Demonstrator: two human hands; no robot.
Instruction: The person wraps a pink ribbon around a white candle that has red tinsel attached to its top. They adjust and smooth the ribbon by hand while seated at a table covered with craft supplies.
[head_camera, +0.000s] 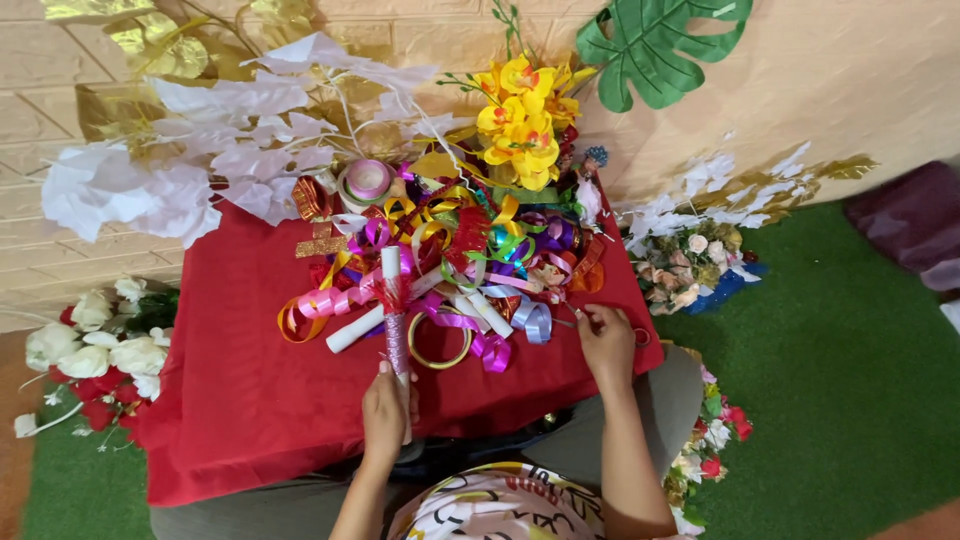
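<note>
Holding a ribbon-wrapped white paper scroll (393, 305) upright, axis 12–6, left hand (388, 412) grips its base — right hand (606, 343) pinches scissors (570, 322) at 3 o'clock.

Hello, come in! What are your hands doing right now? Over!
Left hand grips white roll upright. Right hand at ribbon pile, on scissors. Ribbons crowd red cloth.

wall (850, 70): beige brick | floor: green turf (840, 380) | table: red cloth (240, 400)
</note>
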